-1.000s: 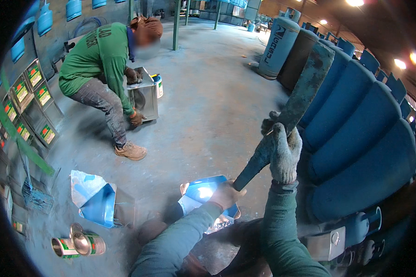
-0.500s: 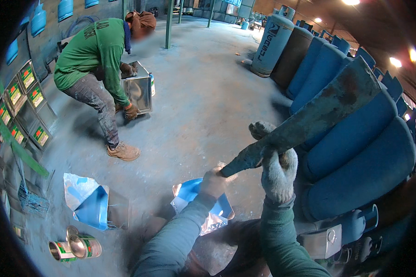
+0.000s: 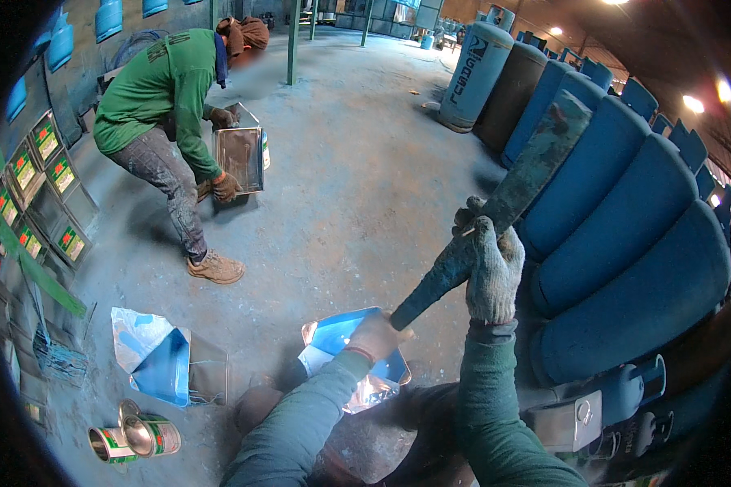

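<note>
We hold the stained paddle aimed toward one o'clock, left hand wrapped round its narrow end, right hand curled midway, but a slackened grip could knock it into cylinders at three o'clock.

Half a second ago we saw the long flat bar slanting low toward the right; now its wide end has swung back to point toward the far side. Our right hand has moved slightly farther off with it. On the far left, since a second ago, the co-worker's lower gloved hand and the metal tin have risen, and the tin faces us more squarely.
</note>
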Tool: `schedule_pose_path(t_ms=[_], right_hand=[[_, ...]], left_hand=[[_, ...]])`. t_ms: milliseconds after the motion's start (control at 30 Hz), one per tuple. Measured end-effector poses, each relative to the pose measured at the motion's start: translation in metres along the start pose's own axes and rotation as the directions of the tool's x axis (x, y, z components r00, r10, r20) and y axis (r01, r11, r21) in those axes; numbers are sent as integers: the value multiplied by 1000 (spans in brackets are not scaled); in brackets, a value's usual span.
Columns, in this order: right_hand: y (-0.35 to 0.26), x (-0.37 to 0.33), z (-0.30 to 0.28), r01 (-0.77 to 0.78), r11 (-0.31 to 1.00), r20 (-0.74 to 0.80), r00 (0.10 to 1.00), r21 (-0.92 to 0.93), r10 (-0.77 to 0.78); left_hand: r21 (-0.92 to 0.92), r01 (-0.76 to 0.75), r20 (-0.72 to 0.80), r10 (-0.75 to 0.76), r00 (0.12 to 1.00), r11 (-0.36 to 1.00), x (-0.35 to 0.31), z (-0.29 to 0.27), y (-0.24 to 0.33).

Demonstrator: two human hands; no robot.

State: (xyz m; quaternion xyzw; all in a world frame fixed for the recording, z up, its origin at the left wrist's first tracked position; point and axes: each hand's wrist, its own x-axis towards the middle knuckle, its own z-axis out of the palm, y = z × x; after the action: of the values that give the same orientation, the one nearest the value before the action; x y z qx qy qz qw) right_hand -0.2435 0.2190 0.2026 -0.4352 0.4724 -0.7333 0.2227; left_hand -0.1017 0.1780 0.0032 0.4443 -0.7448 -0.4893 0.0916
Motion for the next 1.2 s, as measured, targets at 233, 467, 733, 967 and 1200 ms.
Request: schedule_pose_path(t_ms=[233,467,733,967,1200], right_hand=[[-33,-33,13,141,988,180,972,62,-150],[-39,-32,20,55,994,273,962,-94,-27],[-3,-3,18,-27,998,44,999,-53,30],[-21,-27,19,170,985,161,973,-27,-164],[-41,-40,14,231,965,227,954,-127,-198]], left_hand=[[-182,-237,-335,167,927,954,3,-14,11],[27,-358,-389,339,856,933,4,29,10],[-15,-70,-122,67,990,997,-8,4,-5],[-30,-233,-381,204,902,972,12,-10,-1],[-159,-291,-320,230,919,943,1,20,15]])
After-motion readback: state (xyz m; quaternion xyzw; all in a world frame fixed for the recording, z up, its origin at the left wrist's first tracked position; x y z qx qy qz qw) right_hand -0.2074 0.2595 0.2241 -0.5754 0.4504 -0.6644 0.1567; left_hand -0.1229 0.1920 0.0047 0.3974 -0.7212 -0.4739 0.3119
